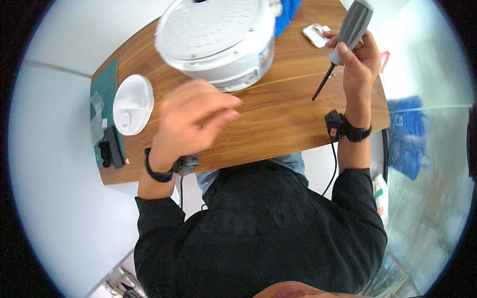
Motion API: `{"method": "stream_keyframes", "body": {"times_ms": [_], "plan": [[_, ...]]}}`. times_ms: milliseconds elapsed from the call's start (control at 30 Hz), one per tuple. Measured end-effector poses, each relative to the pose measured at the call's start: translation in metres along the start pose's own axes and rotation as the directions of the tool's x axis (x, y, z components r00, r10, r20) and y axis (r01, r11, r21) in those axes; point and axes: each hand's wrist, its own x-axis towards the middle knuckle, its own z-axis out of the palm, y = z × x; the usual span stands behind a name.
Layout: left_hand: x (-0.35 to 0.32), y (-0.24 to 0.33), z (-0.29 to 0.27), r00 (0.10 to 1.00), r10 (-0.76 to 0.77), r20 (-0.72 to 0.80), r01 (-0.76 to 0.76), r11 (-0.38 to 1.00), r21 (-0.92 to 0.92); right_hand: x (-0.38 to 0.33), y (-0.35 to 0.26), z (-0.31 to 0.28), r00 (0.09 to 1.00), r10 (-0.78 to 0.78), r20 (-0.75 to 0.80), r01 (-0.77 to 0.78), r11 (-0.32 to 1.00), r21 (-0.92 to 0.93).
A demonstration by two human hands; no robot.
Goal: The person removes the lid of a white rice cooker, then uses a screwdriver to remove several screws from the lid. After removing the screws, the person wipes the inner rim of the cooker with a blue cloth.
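My right hand [358, 59] grips a screwdriver [350, 31] by its grey handle at the far right of the table. Its dark shaft points down and to the left, with the tip over the wood. My left hand [191, 116] is blurred, in front of a round white appliance [208, 30]; thumb and forefinger are apart, and nothing shows between them. The appliance has a slotted, flat round face turned up and a label on its side, and its far end runs out of view. A small white part [315, 36] lies just left of my right hand.
A round white cover [133, 105] rests at the left of the wooden table [268, 119], partly on a green mat [105, 79]. Dark oblong items [113, 147] and clear plastic lie there too. Blue material [287, 17] sits behind the appliance. Cables hang from both wrist devices.
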Motion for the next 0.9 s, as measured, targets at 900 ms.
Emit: {"method": "stream_keyframes", "body": {"times_ms": [900], "plan": [[-0.018, -0.064, 0.002, 0.935, 0.028, -0.354, 0.128, 0.904, 0.409, 0.002, -0.049, 0.102, 0.933, 0.094, 0.349, -0.080, 0.995, -0.054]]}}
